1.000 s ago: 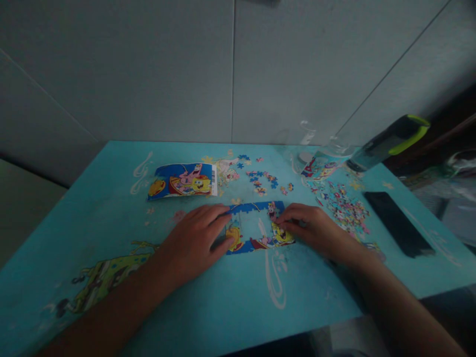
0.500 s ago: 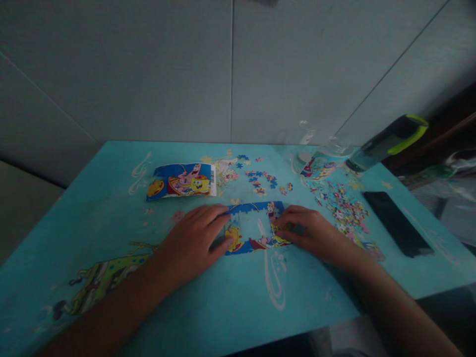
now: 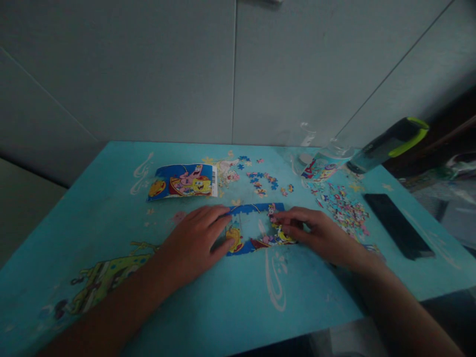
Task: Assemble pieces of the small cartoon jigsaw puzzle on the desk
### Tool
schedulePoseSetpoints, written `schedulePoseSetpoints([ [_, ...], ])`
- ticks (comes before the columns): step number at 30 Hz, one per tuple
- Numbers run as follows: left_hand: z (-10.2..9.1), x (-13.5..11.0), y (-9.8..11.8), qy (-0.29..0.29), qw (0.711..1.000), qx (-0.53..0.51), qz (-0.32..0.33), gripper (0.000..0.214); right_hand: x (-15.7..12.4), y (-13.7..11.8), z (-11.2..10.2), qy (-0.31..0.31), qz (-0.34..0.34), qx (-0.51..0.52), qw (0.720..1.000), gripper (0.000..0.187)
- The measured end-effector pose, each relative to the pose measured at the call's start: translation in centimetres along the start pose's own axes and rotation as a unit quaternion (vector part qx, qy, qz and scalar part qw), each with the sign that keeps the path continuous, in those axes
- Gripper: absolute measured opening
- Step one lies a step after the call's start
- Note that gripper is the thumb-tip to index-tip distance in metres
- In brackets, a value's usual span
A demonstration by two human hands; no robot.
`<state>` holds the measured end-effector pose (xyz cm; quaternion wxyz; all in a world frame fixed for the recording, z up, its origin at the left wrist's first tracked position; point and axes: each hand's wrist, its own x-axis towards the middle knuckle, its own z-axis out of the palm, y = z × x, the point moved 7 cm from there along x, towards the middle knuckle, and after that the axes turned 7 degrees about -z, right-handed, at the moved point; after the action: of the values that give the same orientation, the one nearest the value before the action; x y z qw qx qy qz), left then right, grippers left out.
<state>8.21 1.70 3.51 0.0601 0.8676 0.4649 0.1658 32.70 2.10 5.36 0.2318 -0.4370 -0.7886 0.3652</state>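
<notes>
The table (image 3: 111,218) under my arms is a smooth turquoise sheet printed with faded cartoon figures and pale swirls. Far left on it lies the card (image 3: 182,181), a flat glossy rectangle with a blue cartoon picture and a white barcode strip on its right end. My left hand (image 3: 193,238) rests palm down, fingers loosely spread and straight, their tips touching the left edge of the puzzle (image 3: 253,229). The puzzle lies flat at the middle of the table between my two hands: a thin rectangular frame of joined cardboard pieces, blue along its knobbly top edge, yellow and red along the bottom, with bare table showing in its centre. Beyond it a few loose pieces (image 3: 264,181), small and mostly blue, lie scattered. My right hand (image 3: 316,230) lies on the puzzle's right end, fingers bent and drawn together, tips pressing on the pieces; I cannot tell whether a piece is pinched between them. Further right a heap (image 3: 344,206) of tiny many-coloured pieces spreads out, touching a clear crinkled bag (image 3: 322,166). Behind stands a tilted dark bottle (image 3: 390,141) with a lime-green handle, and near the right edge lies a flat black phone (image 3: 397,224).
</notes>
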Motion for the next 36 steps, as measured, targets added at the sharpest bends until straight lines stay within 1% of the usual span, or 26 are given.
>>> schedulePoseSetpoints([
  [3, 0.0, 0.0, 0.1, 0.001, 1.0, 0.0, 0.003, 0.039, 0.1, -0.3, 0.4, -0.021, -0.024, -0.003, 0.999, 0.027],
  [7, 0.0, 0.0, 0.1, 0.0, 1.0, -0.001, 0.002, 0.039, 0.3, -0.5, 1.0, -0.05, -0.04, -0.039, 0.997, 0.025],
  [15, -0.3, 0.2, 0.3, 0.009, 1.0, -0.005, 0.004, 0.039, 0.3, -0.8, 1.5, -0.062, -0.09, -0.08, 0.991, 0.024],
  [21, -0.3, 0.3, 0.4, 0.018, 1.0, -0.005, 0.009, 0.038, 0.2, -1.1, 1.5, -0.077, -0.095, -0.107, 0.987, 0.019],
  [25, -0.7, 0.3, 0.8, 0.039, 0.999, -0.005, 0.032, 0.039, 0.2, -1.3, 1.7, -0.08, -0.096, -0.118, 0.985, 0.018],
  [28, -1.2, 0.3, 1.5, 0.053, 0.996, 0.0, 0.073, 0.035, 0.2, -1.3, 1.9, -0.083, -0.091, -0.113, 0.986, 0.015],
  [32, -2.0, 0.1, 3.2, 0.062, 0.99, 0.007, 0.129, 0.026, 0.3, -1.2, 2.0, -0.081, -0.088, -0.101, 0.988, 0.014],
  [34, -2.2, 0.0, 4.3, 0.07, 0.987, -0.004, 0.147, 0.025, 0.4, -1.1, 1.9, -0.076, -0.09, -0.095, 0.988, 0.014],
  [36, -1.9, -0.2, 5.8, 0.067, 0.984, -0.008, 0.167, 0.026, 0.5, -1.0, 1.9, -0.07, -0.095, -0.09, 0.989, 0.014],
])
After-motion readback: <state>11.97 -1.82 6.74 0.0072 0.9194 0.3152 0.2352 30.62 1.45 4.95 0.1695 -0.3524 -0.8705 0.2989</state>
